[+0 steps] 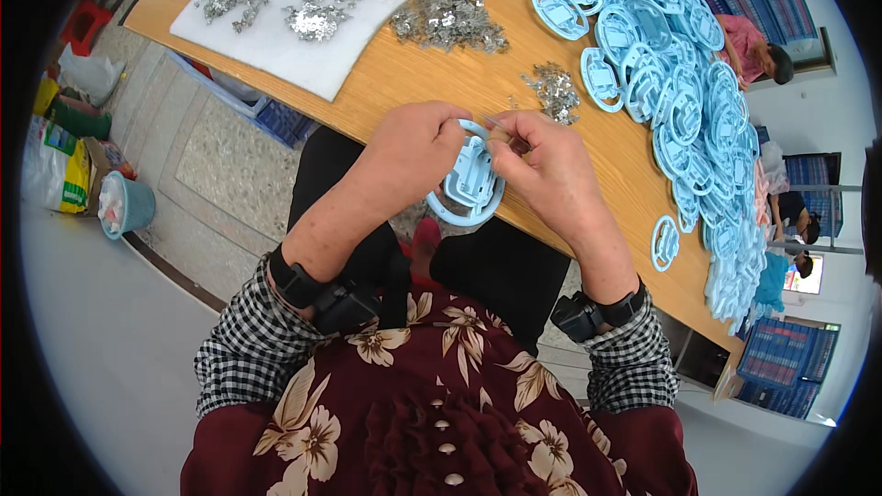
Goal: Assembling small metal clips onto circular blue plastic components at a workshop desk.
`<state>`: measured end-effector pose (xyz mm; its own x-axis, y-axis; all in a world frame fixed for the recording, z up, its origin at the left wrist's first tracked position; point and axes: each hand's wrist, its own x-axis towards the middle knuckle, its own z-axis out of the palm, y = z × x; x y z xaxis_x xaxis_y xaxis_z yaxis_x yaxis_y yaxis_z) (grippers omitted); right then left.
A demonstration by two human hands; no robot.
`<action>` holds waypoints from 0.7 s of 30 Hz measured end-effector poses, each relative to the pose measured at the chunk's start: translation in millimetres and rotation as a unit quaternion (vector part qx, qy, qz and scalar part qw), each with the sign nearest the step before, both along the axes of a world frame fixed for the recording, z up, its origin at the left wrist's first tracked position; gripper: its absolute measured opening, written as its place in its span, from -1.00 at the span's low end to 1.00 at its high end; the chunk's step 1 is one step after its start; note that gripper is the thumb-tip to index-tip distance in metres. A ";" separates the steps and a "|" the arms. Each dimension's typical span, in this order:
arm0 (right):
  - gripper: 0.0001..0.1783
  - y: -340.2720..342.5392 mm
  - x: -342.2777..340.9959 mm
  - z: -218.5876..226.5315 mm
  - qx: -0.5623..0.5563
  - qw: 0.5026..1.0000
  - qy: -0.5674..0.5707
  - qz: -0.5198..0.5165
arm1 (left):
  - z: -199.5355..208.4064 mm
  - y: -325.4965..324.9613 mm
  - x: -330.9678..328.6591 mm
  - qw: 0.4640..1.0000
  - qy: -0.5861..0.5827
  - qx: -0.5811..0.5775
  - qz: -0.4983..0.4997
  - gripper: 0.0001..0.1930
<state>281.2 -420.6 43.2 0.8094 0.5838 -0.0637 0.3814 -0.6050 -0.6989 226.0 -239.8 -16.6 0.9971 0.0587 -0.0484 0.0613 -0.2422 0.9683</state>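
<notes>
Right in front of me, a light blue oval piece point(473, 179) is hanging between my two hands, at the near edge of the wooden table point(404, 73); whether it's touching the wood, I can't tell. My left hand point(413, 152) is curling tight, thumb and fingers pinching the oval's rim at its upper left. My right hand point(547, 165) is working close beside it, thumb and fingers pressing together on a slim thing point(496, 126), too small to make out, at the oval's upper right.

Beyond my hands, shiny metal bits are sitting in a small pile point(556, 92), with a larger pile point(447, 16) farther off to the left. More bits point(312, 23) are scattering across a white pad point(331, 78) at the table's far left. Over on the right, a big heap of light blue ovals point(684, 110) is covering that side, and one lone oval point(665, 243) is lying just beside it, nearer me.
</notes>
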 end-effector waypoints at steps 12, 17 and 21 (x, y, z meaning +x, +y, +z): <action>-0.86 16.9 -19.9 -8.8 -0.106 0.961 -0.257 0.004 | 1.3 -0.5 0.4 1.000 0.003 0.028 -0.006 -0.64; -0.87 12.0 -19.0 -20.4 -0.021 0.974 -0.224 -0.026 | -3.9 -0.5 2.4 0.998 -0.019 0.054 0.004 -0.64; -0.87 11.9 -21.1 -24.2 0.022 0.980 -0.189 -0.056 | -0.1 0.4 2.2 0.999 -0.004 0.050 0.000 -0.63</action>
<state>260.0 -408.7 19.0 0.8301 0.4847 0.2757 0.5501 -0.6310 -0.5470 228.3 -239.4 -16.7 0.9975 0.0626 -0.0342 0.0534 -0.3382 0.9396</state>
